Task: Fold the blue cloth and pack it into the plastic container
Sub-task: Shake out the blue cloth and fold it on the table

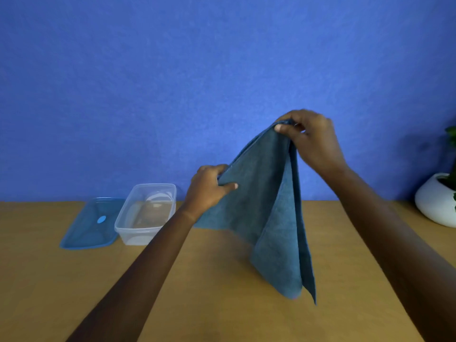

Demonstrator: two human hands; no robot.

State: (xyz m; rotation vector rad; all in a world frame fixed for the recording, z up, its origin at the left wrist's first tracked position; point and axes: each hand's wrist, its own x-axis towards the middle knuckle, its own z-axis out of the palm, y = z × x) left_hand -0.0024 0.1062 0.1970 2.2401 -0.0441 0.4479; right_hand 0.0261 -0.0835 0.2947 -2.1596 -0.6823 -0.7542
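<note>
The right hand (311, 139) pinches the top corner of the blue cloth (266, 206) between thumb and bent fingers, holding it up in front of the blue wall (172, 82). The left hand (207, 188) grips the cloth's upper left edge lower down, thumb laid across the near face and fingers curled behind it. Between the two hands the top edge runs taut on a slant, higher at the right. The cloth hangs doubled over, in at least two layers, with its lower corners pointing down over the wooden table (222, 304); whether those tips touch the tabletop cannot be told. Both bare forearms reach in from the bottom of the view.

To the left of the cloth, well apart from it, the clear plastic container (145, 213) sits open and upright on the table near the wall. Its blue lid (91, 224) lies flat just beside it on the left. At the far right edge stands a white plant pot (434, 201).
</note>
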